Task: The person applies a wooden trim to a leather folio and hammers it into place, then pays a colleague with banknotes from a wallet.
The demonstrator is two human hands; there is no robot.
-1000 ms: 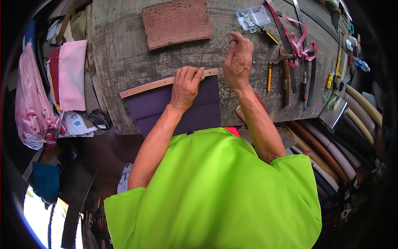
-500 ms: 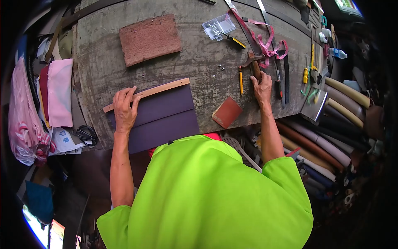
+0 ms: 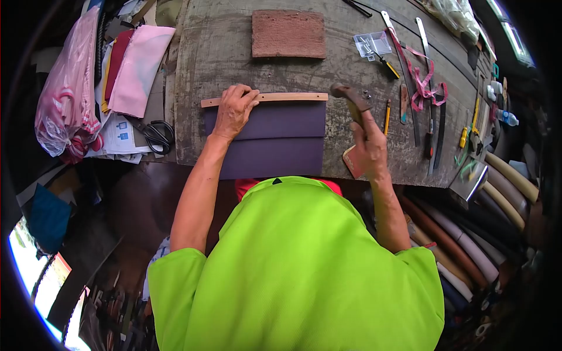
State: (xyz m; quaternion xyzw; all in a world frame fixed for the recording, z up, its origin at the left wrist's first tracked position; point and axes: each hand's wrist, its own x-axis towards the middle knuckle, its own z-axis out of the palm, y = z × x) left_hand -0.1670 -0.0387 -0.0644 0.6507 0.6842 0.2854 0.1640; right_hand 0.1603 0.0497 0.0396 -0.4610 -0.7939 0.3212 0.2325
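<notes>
A light wooden strip [image 3: 293,97] with small holes lies along the top edge of a dark purple folded sheet [image 3: 275,155]. My left hand [image 3: 233,110] rests on the strip left of its middle, fingers curled round it. Right of the sheet, my right hand [image 3: 370,143] grips a hammer [image 3: 356,100] by its handle, the head raised over the table and pointing left. Beneath and beside that hand lies a red-brown leather piece [image 3: 353,162], partly hidden. A yellow pencil [image 3: 387,117] is just to the right of the hammer.
A reddish slab [image 3: 288,35] lies at the back of the worn table [image 3: 205,47]. A plastic box [image 3: 370,44], a pink tape measure [image 3: 422,88] and metal rulers [image 3: 424,36] lie right. Pink cloth [image 3: 140,73] is left; material rolls [image 3: 508,175] stand right.
The hammer has come off the table in my right hand and moved left toward the purple sheet. My left hand still holds the strip. The whole view has shifted and turned.
</notes>
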